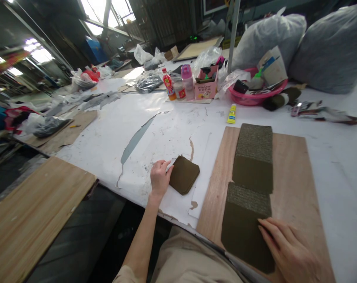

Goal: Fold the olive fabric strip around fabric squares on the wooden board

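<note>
My left hand [160, 177] has its fingers curled and its thumb at the left edge of a small stack of dark olive-brown fabric pieces [184, 175] with cut corners. The stack is over the white tabletop. On the right, my right hand [292, 245] pinches the right edge of the nearest olive fabric piece [245, 230], fingertips close together. This piece belongs to an overlapping row laid on a plywood board [293, 177]. Farther up that row, another fabric piece [252, 171] shows a smooth front part, and the far end [254, 141] has a rough, streaked surface.
A yellow glue tube [232, 114] lies beyond the board. Behind it stand a pink basket [258, 96] of supplies, a pink box [206, 88], a cup and bottles [168, 84]. Large stuffed bags [332, 47] fill the back right. Another wooden board [39, 212] is at left.
</note>
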